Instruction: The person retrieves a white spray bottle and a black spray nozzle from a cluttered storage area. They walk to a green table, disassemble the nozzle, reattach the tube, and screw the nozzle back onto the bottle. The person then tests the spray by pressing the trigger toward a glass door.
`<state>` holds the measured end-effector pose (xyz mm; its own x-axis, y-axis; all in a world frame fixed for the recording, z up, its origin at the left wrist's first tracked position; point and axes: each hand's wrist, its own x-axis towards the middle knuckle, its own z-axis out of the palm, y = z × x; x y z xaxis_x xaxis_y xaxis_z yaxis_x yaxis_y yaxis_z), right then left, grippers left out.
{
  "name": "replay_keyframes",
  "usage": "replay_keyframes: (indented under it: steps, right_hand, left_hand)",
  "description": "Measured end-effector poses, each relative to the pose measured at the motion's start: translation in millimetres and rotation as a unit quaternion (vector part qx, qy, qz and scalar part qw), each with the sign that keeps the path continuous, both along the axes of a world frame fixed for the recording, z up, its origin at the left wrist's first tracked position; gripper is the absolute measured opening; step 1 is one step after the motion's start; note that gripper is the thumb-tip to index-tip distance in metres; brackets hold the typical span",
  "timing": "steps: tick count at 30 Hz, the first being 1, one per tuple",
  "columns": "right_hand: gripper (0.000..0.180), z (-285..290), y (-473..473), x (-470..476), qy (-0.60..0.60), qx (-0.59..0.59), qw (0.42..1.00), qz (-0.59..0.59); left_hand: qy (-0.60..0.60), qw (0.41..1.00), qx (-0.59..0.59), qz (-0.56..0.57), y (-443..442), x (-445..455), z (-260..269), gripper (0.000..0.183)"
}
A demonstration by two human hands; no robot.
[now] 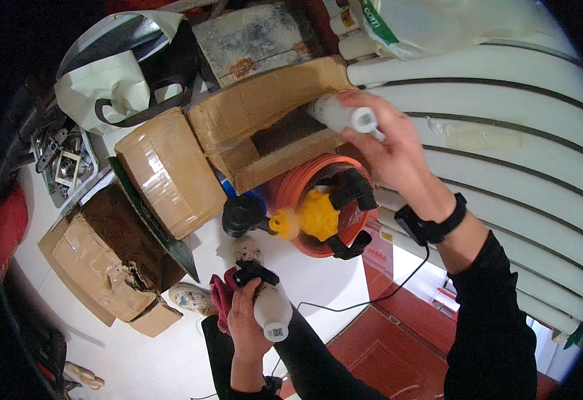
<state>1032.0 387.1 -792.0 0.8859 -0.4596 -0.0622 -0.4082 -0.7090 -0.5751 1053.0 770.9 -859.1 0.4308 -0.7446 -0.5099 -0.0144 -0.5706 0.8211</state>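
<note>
My right hand (pixel 391 140) grips a white plastic bottle (pixel 332 114), tilted over the right end of an open cardboard box (pixel 271 85); the bottle is slightly blurred. Lower down, my left hand (pixel 246 315) holds another white bottle (pixel 273 307) with a black part (pixel 255 272) at its far end. A dark red cloth (pixel 221 300) lies against that hand's fingers. Between the hands stands an orange bucket (pixel 291 195) with a yellow fitting (pixel 319 215) and black spouts or handles on it.
A taped cardboard box (pixel 171 172) adjoins the open one. Below it is a torn open carton (pixel 104 265). A grey tray (pixel 91 167) of metal parts and a white bag (pixel 106 90) are at left. White slatted panels (pixel 511 105) rise at right. A black cable (pixel 341 309) runs from the right wrist.
</note>
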Motion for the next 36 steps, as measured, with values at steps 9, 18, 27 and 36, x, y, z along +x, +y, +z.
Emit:
replay_keyframes:
  steps: [9,18,27,36]
  right_hand:
    - [0.047,122.7,38.5,-4.0,-0.092,0.067,0.992,-0.051]
    - [0.041,87.2,7.3,94.6,-0.266,0.094,0.952,-0.122]
    - [0.032,-28.3,-45.5,189.8,-0.211,0.008,0.963,-0.167]
    - [0.052,-49.7,-63.2,206.0,-0.125,-0.063,0.968,-0.206]
  left_hand:
    - [-0.025,0.997,-0.069,-0.007,-17.5,-0.7,10.9,0.079]
    - [-0.025,0.999,-0.026,0.003,-16.2,1.2,16.7,0.079]
    - [-0.003,1.0,-0.02,0.018,-5.9,0.4,19.4,0.079]
    - [-0.006,1.0,-0.016,0.017,-2.5,-0.3,16.8,0.078]
